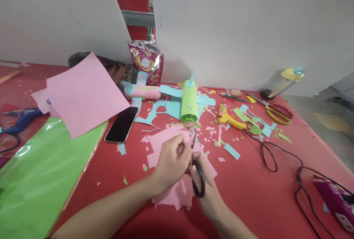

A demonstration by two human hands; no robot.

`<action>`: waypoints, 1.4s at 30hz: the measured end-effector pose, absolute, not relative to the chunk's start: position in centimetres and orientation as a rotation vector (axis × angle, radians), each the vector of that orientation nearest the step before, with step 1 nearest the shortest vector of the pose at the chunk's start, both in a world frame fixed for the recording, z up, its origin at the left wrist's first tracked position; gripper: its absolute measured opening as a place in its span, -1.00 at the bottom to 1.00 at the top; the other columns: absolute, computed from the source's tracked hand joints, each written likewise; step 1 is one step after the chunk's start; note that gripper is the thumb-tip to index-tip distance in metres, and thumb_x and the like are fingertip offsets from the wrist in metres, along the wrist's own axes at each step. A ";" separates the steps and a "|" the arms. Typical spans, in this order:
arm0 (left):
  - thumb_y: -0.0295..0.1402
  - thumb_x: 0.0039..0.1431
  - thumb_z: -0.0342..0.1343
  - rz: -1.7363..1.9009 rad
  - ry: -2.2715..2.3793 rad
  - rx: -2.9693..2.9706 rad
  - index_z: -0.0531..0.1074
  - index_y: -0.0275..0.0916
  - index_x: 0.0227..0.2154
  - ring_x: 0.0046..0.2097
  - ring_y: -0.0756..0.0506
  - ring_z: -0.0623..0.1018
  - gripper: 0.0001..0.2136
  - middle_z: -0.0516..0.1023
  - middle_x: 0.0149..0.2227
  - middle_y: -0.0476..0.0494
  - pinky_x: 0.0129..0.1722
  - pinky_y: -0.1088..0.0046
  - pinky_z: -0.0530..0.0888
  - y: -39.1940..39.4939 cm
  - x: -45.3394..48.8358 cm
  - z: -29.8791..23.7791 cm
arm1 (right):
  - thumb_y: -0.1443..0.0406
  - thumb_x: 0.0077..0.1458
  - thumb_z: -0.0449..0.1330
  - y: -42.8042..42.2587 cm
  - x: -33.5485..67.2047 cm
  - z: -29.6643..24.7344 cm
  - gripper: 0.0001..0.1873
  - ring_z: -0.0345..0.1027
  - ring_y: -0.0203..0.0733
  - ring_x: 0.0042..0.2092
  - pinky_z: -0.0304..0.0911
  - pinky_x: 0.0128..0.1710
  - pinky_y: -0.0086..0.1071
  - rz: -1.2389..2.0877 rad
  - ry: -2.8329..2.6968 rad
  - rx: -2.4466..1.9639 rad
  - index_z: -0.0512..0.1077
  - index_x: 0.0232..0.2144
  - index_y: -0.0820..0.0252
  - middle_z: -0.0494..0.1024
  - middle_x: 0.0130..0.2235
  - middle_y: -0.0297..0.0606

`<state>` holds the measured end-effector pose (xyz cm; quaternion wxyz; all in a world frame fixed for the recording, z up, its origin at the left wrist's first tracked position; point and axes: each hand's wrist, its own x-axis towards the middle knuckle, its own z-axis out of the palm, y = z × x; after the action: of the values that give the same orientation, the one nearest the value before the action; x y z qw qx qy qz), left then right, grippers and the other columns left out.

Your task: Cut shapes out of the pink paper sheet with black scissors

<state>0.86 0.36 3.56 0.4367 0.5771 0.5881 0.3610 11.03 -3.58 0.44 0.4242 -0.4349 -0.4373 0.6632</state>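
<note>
In the middle of the head view, my right hand grips a pair of scissors by the black handles, blades pointing up and away. Close beside the blades, my left hand is closed in a pinch; what its fingertips hold is hidden. Below both hands lie cut pieces of pink paper. Just beyond them stands a green paper-covered tube with light blue paper wings. To its left rests a pink paper-covered tube with light blue, heart-patterned pieces.
A yellow glue gun with a trailing cord lies right, near larger scissors and a purple power strip. Left are a phone, pink sheets, green sheets and a blue glue gun. A snack bag stands behind.
</note>
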 end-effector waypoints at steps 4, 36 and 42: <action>-0.37 0.07 -0.19 0.907 1.473 1.483 0.03 -0.25 -0.70 -0.66 0.11 0.10 -0.74 0.00 -0.70 0.12 -0.66 0.58 0.06 0.4 0.9 3.4 | 0.05 0.04 -0.04 -3.6 11.1 0.7 -0.73 -0.07 -0.34 -0.50 -0.07 -0.52 -0.45 1.644 -1.125 -1.104 0.11 -0.42 0.12 0.09 -0.51 -0.44; -0.35 0.09 -0.18 0.913 1.359 1.302 -0.03 -0.22 -0.67 -0.80 0.16 0.13 -0.73 -0.03 -0.71 0.17 -0.83 0.63 0.03 0.2 0.9 3.3 | 0.07 0.03 -0.01 -3.4 10.6 1.0 -0.73 0.12 -0.34 -0.52 0.04 -0.53 -0.46 1.602 -1.109 -1.107 0.11 -0.46 0.13 0.30 -0.58 -0.42; -0.32 0.10 -0.18 0.927 1.314 1.270 -0.03 -0.22 -0.66 -0.82 0.15 0.17 -0.74 -0.04 -0.68 0.16 -0.87 0.63 0.01 0.3 0.8 2.9 | 0.07 0.02 0.01 -3.3 10.6 1.2 -0.72 0.07 -0.37 -0.56 -0.01 -0.58 -0.50 1.621 -1.096 -1.121 0.09 -0.46 0.14 0.28 -0.61 -0.45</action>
<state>0.83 0.30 2.94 0.5196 0.5296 0.5479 0.3865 10.58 -3.31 1.18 0.4288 -0.4491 -0.4391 0.6494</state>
